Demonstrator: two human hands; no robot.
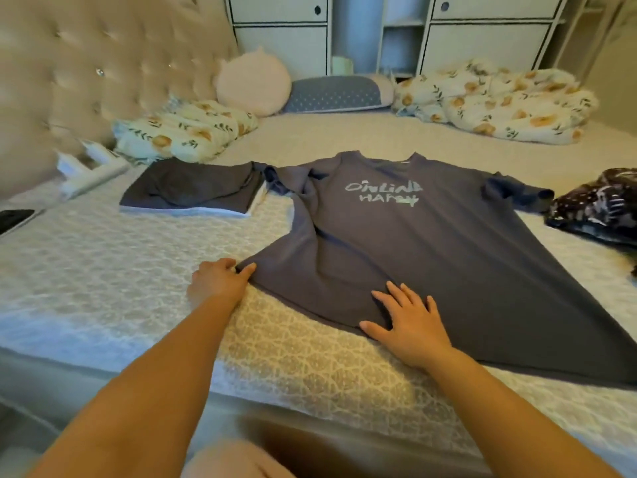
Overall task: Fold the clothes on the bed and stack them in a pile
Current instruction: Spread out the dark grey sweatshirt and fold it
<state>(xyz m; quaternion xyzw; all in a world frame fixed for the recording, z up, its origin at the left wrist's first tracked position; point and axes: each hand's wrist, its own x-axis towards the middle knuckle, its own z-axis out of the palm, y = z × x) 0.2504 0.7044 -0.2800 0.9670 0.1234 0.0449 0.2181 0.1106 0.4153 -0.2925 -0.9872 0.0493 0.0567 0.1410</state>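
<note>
Nearest the camera, both forearms reach out over the near edge of the bed [103, 277].

Left hand [219, 281]: fingers curled, thumb over the cloth, pinching the near-left hem corner of the grey T-shirt [413, 263].

Right hand [410, 322]: fingers spread and straight, pressed flat on the hem a little right of the left hand. It holds nothing; it pins the cloth to the bed.

T-shirt lies face up in the middle of the bed, pale lettering showing, collar at the far end, hem toward the person. The body is mostly flat. One ridge of slack runs up the left side from hem toward the left sleeve, which is bunched; the right sleeve lies out flat.

Step in hand, as I judge it: spreading and smoothing the shirt; no fold is made in it yet.

Next move calls for drawing the left corner outward to take up that ridge and straightening the bunched left sleeve, then folding a side in.

Further back on the left, a folded pile [193, 191] of dark garments, just beside the shirt's left sleeve. At the right edge, a dark patterned garment [599, 208] lies crumpled, unfolded.

Far side: floral bedding [496, 101], a round cushion [253, 84].
</note>
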